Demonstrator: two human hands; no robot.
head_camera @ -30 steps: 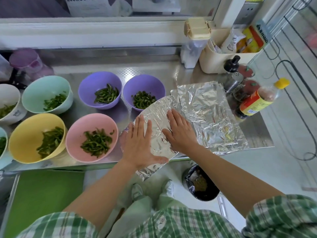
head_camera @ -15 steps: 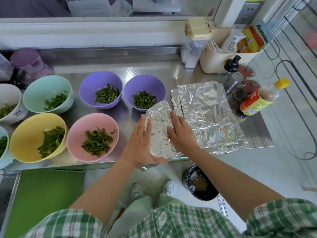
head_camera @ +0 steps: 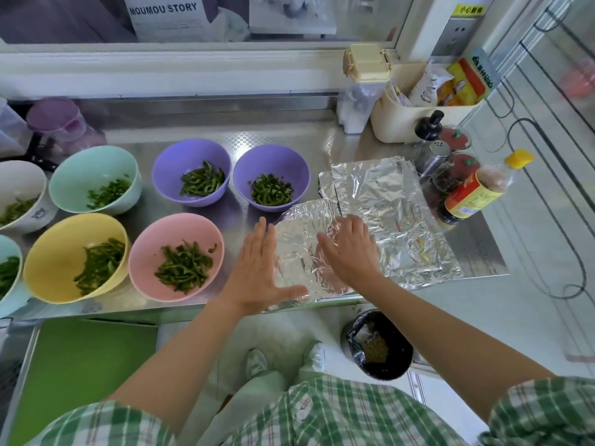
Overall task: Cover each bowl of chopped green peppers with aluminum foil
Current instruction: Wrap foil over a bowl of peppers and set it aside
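Observation:
A foil-covered bowl (head_camera: 301,243) sits at the steel counter's front edge. My left hand (head_camera: 259,272) presses flat against its left side with straight fingers. My right hand (head_camera: 349,249) lies flat on the foil's right side. Uncovered bowls of chopped green pepper stand to the left: a pink bowl (head_camera: 151,249), a yellow bowl (head_camera: 54,252), two purple bowls (head_camera: 174,162) (head_camera: 273,159), a mint bowl (head_camera: 80,169) and a white bowl (head_camera: 16,181). A stack of flat foil sheets (head_camera: 386,201) lies right of my hands.
Sauce bottles and shakers (head_camera: 473,194) crowd the counter's right edge, with a cream caddy (head_camera: 402,117) behind them. A purple-lidded jar (head_camera: 58,123) stands at the back left. Below the counter are a black bin (head_camera: 380,346) and a green board (head_camera: 80,365).
The foil sheet that stuck out past the counter edge has been folded down round the bowl. Both hands slid from its top to its sides.

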